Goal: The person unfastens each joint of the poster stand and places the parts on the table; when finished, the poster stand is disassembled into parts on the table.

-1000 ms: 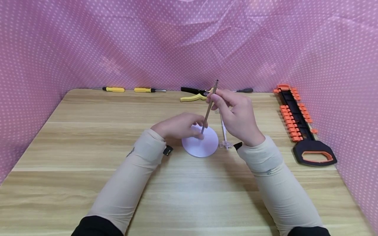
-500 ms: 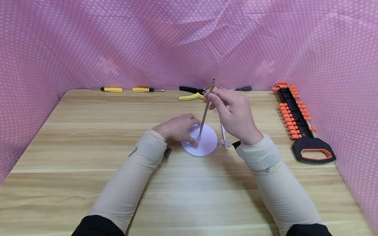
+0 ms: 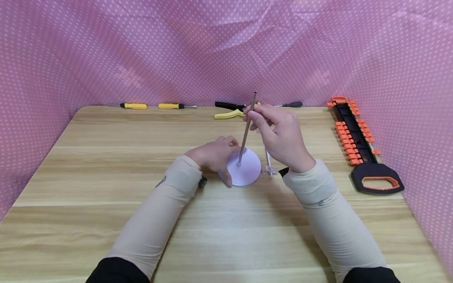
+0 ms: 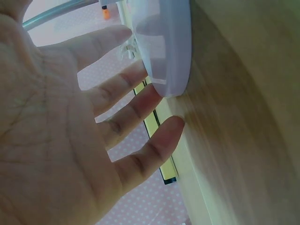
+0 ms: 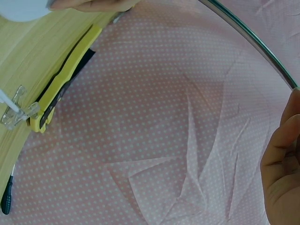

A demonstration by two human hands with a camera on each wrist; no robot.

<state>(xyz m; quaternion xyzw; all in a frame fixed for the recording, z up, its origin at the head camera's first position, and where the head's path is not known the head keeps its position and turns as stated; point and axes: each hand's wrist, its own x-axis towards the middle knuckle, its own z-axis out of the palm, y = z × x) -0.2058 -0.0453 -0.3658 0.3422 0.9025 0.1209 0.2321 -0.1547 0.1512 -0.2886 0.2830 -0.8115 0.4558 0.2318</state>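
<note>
A white round base (image 3: pixel 249 173) lies flat on the table, and a thin metal rod (image 3: pixel 245 139) leans upward from a small fitting near its middle. My right hand (image 3: pixel 283 135) pinches the rod's upper part between thumb and fingers, with the tip sticking out above. In the right wrist view the rod (image 5: pixel 253 37) runs up from the fingers (image 5: pixel 283 140). At the base's left side, my left hand (image 3: pixel 216 153) has its thumb at the near edge and a finger at the far edge. Its fingers (image 4: pixel 117 89) look straight and spread beside the base's rim (image 4: pixel 180 56) in the left wrist view.
Just right of the base lies a white stick with clear plastic pieces (image 3: pixel 269 169). Yellow-handled screwdrivers (image 3: pixel 135 106), yellow-and-black pliers (image 3: pixel 228 114) and a dark-handled tool (image 3: pixel 293 104) line the back edge. A black-and-orange rack (image 3: pixel 357 137) lies at the right.
My left hand's thumb has moved from the top of the base beside the rod to its near-left edge. The rod's lower end has shifted slightly left, still in my right hand.
</note>
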